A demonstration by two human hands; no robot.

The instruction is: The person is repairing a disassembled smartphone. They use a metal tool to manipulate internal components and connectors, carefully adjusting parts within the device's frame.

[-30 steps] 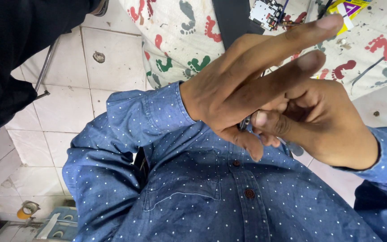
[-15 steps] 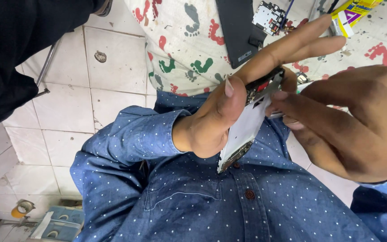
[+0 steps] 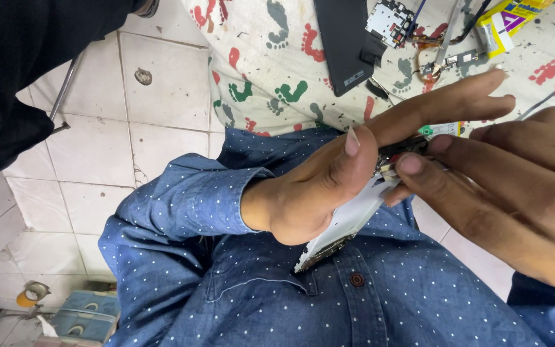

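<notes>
My left hand [image 3: 319, 186] comes out of a blue dotted sleeve and grips an opened phone body [image 3: 348, 223], seen edge-on, with a white frame. Its thumb points up and its fingers stretch out along the phone's far side. My right hand [image 3: 515, 193] is at the right, and its fingertips pinch the phone's upper end, where dark internal parts [image 3: 401, 149] and a small green piece [image 3: 426, 131] show. Both hands hover over my shirt front, just before the table edge.
A cloth with coloured footprints [image 3: 258, 71] covers the table. On it lie a black flat panel [image 3: 345, 42], a small circuit board [image 3: 390, 19], metal tools [image 3: 448, 51] and a yellow packet [image 3: 502, 26]. A person in black clothing [image 3: 20, 77] stands at the upper left over a white tiled floor [image 3: 91, 148].
My hands were clasped together a second ago; now they have parted, with the phone body between them. My right fingertips have moved onto its upper end. The view has shifted slightly.
</notes>
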